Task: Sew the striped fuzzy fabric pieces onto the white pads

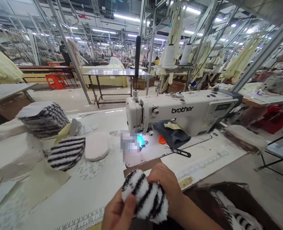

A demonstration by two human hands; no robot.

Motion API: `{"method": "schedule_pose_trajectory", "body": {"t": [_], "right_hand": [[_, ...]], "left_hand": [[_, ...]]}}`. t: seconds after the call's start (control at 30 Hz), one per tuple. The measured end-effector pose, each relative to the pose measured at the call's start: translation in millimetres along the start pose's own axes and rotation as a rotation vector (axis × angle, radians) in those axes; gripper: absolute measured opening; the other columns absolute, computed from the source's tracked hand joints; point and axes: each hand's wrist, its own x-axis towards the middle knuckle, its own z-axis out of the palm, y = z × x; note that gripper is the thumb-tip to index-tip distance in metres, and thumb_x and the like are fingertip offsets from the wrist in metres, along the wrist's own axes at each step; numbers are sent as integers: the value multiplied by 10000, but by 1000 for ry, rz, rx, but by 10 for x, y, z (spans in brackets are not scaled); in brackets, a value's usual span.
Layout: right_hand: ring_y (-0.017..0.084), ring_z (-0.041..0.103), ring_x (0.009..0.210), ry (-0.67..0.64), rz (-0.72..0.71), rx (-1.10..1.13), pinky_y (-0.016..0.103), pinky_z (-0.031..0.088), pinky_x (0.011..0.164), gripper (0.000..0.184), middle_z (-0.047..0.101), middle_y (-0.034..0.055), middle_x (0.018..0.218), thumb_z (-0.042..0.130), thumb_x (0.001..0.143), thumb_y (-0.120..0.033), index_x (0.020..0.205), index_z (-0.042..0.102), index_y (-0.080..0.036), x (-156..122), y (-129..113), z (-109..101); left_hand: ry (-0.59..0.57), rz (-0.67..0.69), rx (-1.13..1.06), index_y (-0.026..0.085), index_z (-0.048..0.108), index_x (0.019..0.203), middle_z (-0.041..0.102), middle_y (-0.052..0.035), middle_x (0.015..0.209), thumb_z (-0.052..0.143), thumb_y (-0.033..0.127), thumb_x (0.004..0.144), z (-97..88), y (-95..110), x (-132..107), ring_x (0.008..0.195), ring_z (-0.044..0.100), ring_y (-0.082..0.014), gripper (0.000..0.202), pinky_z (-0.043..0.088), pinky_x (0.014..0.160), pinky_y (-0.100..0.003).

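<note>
Between my two hands is a fuzzy black-and-white striped fabric piece, held above the front edge of the sewing table. My left hand grips its left side, thumb lying across the front. From the upper right, my right hand closes on the piece, its fingertips partly hidden behind the fabric. Just beyond stands a white sewing machine with a lit needle area, which is partly blurred out. Thread snips lie on the machine bed, near a small orange piece and a dark cloth.
To the left sit a striped oval piece, a pale pad and a stack of striped pieces. Printed rulers run along the table. At lower right, a dark bin contains striped pieces. Thread cones stand behind the machine.
</note>
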Motion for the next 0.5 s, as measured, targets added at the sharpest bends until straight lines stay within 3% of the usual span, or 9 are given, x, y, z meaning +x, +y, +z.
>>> {"method": "schedule_pose_trajectory", "body": {"t": [0.1, 0.17, 0.23, 0.3, 0.37, 0.43, 0.5], "right_hand": [[156, 519, 639, -154, 78, 164, 288, 371, 600, 202, 593, 5, 745, 473, 817, -168, 1001, 501, -246, -129, -22, -101], [169, 559, 740, -239, 236, 330, 301, 415, 668, 171, 610, 29, 817, 449, 868, -183, 1006, 526, -246, -218, -19, -200], [192, 572, 868, -233, 437, 509, 336, 434, 758, 186, 614, 61, 948, 454, 916, -306, 1083, 512, -250, -270, -15, -286], [205, 557, 923, -212, 583, 631, 364, 427, 814, 411, 588, 77, 1049, 538, 867, -470, 1208, 448, -258, -265, -25, -321], [196, 550, 883, -243, 666, 677, 358, 428, 807, 637, 579, 60, 1024, 681, 743, -514, 1263, 413, -262, -214, -50, -291], [171, 550, 818, -248, 749, 692, 329, 431, 775, 644, 573, 25, 923, 756, 687, -436, 1227, 455, -256, -155, -70, -216], [155, 550, 793, -166, 799, 731, 305, 427, 755, 549, 555, 4, 856, 753, 703, -372, 1171, 493, -245, -125, -67, -133]], "left_hand": [[60, -83, -204, 168, 677, 895, 689, -67, 897, 760, 450, 630, 25, 215, 83, 907, 618, -263, 396, 501, 820, -349], [76, -101, -217, 172, 667, 899, 687, -53, 880, 756, 450, 646, 9, 301, 126, 864, 628, -239, 387, 513, 783, -334], [65, -119, -150, 168, 660, 934, 685, -54, 864, 737, 484, 662, -10, 327, 154, 847, 629, -233, 424, 518, 758, -332], [-5, -134, -61, 158, 650, 976, 682, -65, 882, 715, 497, 683, -3, 306, 166, 865, 624, -240, 453, 514, 764, -339], [-106, -127, 10, 153, 632, 1011, 677, -77, 923, 692, 485, 714, 34, 260, 160, 892, 619, -246, 449, 504, 784, -339], [-201, -100, 33, 167, 595, 1055, 668, -84, 955, 711, 456, 701, 85, 210, 144, 901, 621, -255, 471, 503, 771, -329], [-261, -73, 9, 207, 534, 1110, 652, -84, 1008, 786, 383, 622, 120, 166, 133, 916, 621, -267, 577, 506, 755, -320]]}}
